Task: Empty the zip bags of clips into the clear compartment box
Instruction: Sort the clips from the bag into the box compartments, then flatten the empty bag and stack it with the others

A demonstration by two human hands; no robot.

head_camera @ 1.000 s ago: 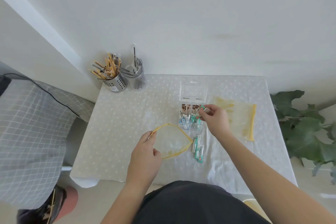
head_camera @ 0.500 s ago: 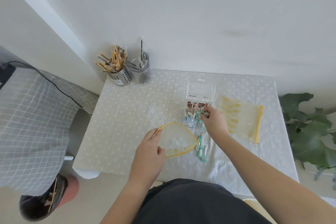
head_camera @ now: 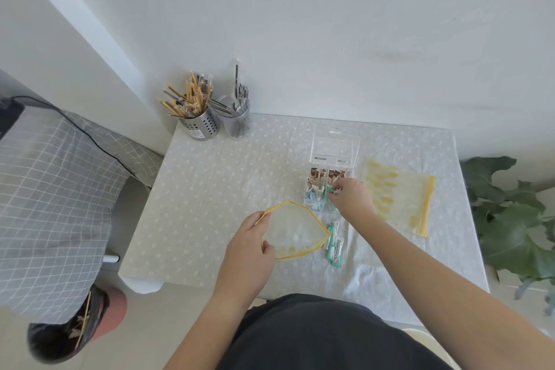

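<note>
Compared with a second ago, the right hand [head_camera: 353, 197] has come down from holding a green clip above the clear compartment box [head_camera: 326, 186] and is now reaching its fingertips into the box's near right compartment. Its fingers are pinching together around green clips [head_camera: 331, 192] at the compartment's edge. The left hand [head_camera: 250, 242] is staying where it was, gripping the rim of the open zip bag [head_camera: 295, 230].

The right arm is stretching forward from the lower right, palm down, wrist slightly bent, with the fingers curling towards the box. The left arm is rising from the lower centre; its thumb and fingers are clasping the bag's yellow-trimmed mouth on the left side and holding it wide open, so the opening is forming a rounded loop above the table [head_camera: 210, 204].

The compartment box is sitting on the dotted tablecloth, right of centre, with its clear lid hinged open towards the wall. Brown clips are filling the far compartments; white, blue and green ones are lying in the near compartments.

A small pile of green packets [head_camera: 335, 245] is lying on the cloth just beside the open bag's right corner. A second zip bag [head_camera: 399, 198], flat and yellow-edged, is lying right of the box, partly under the right hand.

At the table's far left corner, a perforated metal cup of pencils [head_camera: 199, 126] and a clear cup [head_camera: 237, 122] are standing side by side.
</note>
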